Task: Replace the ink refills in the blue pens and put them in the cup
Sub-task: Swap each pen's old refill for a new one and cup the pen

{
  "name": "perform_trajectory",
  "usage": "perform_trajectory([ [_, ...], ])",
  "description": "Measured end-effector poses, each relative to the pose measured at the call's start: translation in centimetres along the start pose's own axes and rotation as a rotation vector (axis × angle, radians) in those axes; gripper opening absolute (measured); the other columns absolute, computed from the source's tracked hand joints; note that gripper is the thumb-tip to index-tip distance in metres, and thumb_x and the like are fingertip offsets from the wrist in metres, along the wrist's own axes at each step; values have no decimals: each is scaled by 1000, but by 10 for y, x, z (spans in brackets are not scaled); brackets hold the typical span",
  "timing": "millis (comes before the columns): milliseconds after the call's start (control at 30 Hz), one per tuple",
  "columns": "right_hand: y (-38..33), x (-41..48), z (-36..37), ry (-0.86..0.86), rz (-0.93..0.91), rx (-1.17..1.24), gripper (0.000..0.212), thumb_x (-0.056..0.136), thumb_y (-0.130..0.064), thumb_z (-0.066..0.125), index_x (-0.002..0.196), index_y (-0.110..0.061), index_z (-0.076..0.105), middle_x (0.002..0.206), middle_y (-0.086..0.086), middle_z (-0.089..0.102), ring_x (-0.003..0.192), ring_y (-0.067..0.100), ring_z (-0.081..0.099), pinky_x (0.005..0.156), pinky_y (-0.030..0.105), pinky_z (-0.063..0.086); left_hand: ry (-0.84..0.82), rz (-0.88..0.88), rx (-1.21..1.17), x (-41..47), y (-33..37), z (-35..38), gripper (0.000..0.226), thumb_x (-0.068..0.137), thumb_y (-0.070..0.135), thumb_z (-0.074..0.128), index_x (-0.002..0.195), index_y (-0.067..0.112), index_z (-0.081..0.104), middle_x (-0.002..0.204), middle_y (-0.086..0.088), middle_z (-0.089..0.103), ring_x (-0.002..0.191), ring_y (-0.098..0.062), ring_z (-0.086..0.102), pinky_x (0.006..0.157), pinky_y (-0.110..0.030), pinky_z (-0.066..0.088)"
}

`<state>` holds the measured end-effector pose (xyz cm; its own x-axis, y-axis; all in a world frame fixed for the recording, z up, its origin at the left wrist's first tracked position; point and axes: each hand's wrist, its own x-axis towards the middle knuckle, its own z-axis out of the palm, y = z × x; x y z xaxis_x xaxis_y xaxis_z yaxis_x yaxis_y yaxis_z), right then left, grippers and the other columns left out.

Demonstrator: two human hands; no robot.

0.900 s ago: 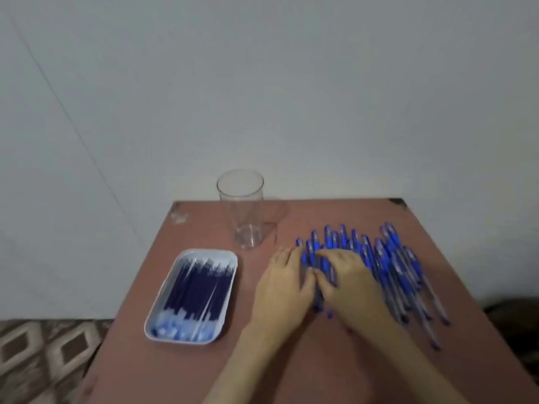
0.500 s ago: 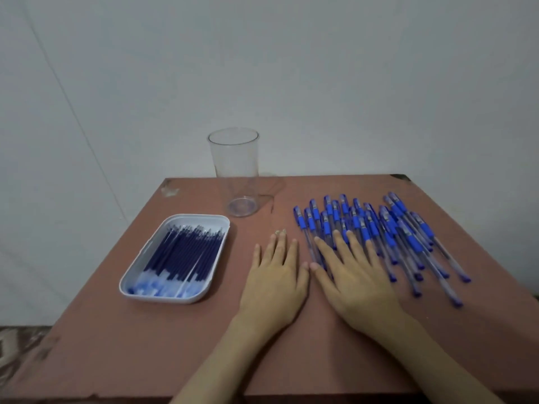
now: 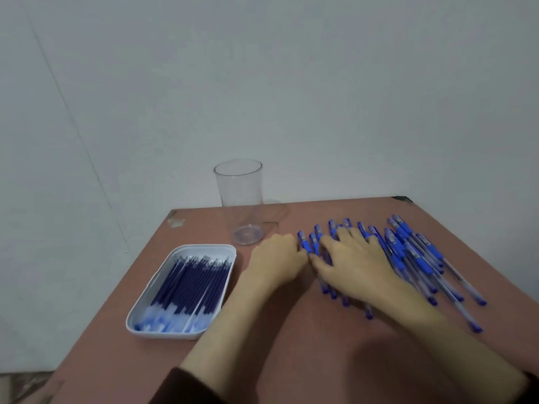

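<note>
Several blue pens (image 3: 417,259) lie in a loose pile on the right half of the reddish table (image 3: 315,363). My right hand (image 3: 357,262) rests flat on the left part of the pile, fingers spread, hiding some pens. My left hand (image 3: 275,259) sits just left of the pile with its fingers bent, the tips against the leftmost pen (image 3: 304,243); whether it grips that pen is not clear. The two thumbs meet between the hands. A clear empty cup (image 3: 239,196) stands upright at the table's far edge, behind my left hand.
A white tray (image 3: 204,248) holding several dark blue ink refills (image 3: 189,285) lies on the left of the table, near its left edge. A pale wall rises right behind the table. Dark sleeves show at both forearms.
Both hands slid forward from the bare table onto the left edge of the pen pile. My left fingers curled from flat. The camera view tilted and shifted.
</note>
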<state>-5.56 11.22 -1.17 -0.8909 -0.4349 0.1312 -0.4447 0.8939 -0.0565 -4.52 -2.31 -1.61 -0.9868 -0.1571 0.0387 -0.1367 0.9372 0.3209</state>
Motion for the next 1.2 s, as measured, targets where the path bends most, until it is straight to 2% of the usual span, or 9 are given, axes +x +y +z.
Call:
perform_trajectory([
  [100, -5, 34, -1, 0, 1, 20, 39, 95, -48, 38, 112, -18, 55, 127, 9, 48, 124, 28, 37, 101, 42, 29, 85, -65, -143, 19, -3, 0, 29, 90, 20, 41, 108, 6, 60, 116, -18, 60, 107, -38, 55, 84, -38, 43],
  [233, -13, 54, 12, -25, 0, -5, 38, 92, -43, 43, 113, -15, 56, 128, 10, 46, 123, 29, 37, 102, 42, 28, 287, -82, -192, 22, -9, 5, 20, 87, 16, 43, 96, 10, 60, 103, -5, 64, 95, -28, 57, 74, -35, 41],
  [400, -14, 51, 21, 50, 20, -73, 40, 94, -43, 40, 117, -13, 53, 126, 8, 45, 121, 27, 38, 103, 41, 28, 284, -142, -247, 22, -29, 6, 18, 88, 18, 45, 83, 6, 58, 90, -10, 63, 85, -30, 56, 74, -35, 45],
  [567, -20, 50, 20, 79, 20, -118, 31, 94, -34, 41, 108, -12, 57, 122, 8, 46, 117, 27, 38, 101, 42, 29, 288, -154, -263, 28, -36, 5, 24, 92, 20, 44, 98, 4, 60, 96, -12, 61, 91, -30, 55, 75, -34, 41],
  [667, -22, 51, 23, 77, 22, -118, 32, 94, -35, 41, 107, -11, 59, 123, 8, 45, 118, 27, 38, 101, 42, 29, 296, -178, -253, 31, -38, 6, 19, 89, 16, 42, 96, 1, 53, 97, -16, 58, 95, -35, 53, 80, -39, 42],
  [733, -23, 51, 23, 82, 23, -107, 32, 94, -34, 41, 106, -11, 59, 123, 9, 45, 118, 27, 38, 101, 42, 29, 294, -201, -220, 34, -40, 9, 24, 89, 16, 43, 106, 1, 49, 103, -20, 60, 102, -37, 52, 82, -41, 40],
  [833, -23, 51, 23, 76, 28, -80, 31, 94, -34, 41, 102, -11, 60, 125, 8, 45, 120, 27, 37, 103, 43, 28, 262, -249, -134, 36, -44, 10, 51, 91, 19, 42, 137, -3, 34, 121, -24, 52, 115, -38, 45, 92, -41, 36],
  [1033, -16, 52, 22, 127, 76, 69, 25, 91, -42, 44, 81, -19, 46, 109, 2, 53, 110, 21, 44, 98, 40, 30, 223, -118, -50, 32, -38, 19, 39, 92, 27, 37, 122, 4, 48, 126, -14, 49, 119, -34, 42, 97, -38, 34],
  [1200, -11, 45, 33, 107, 10, 52, 28, 94, -38, 40, 101, -15, 55, 115, 1, 55, 113, 20, 47, 101, 37, 29, 89, 32, 2, 20, -20, 32, 57, 90, 31, 25, 142, 10, 35, 154, -11, 25, 143, -25, 17, 115, -39, 16],
])
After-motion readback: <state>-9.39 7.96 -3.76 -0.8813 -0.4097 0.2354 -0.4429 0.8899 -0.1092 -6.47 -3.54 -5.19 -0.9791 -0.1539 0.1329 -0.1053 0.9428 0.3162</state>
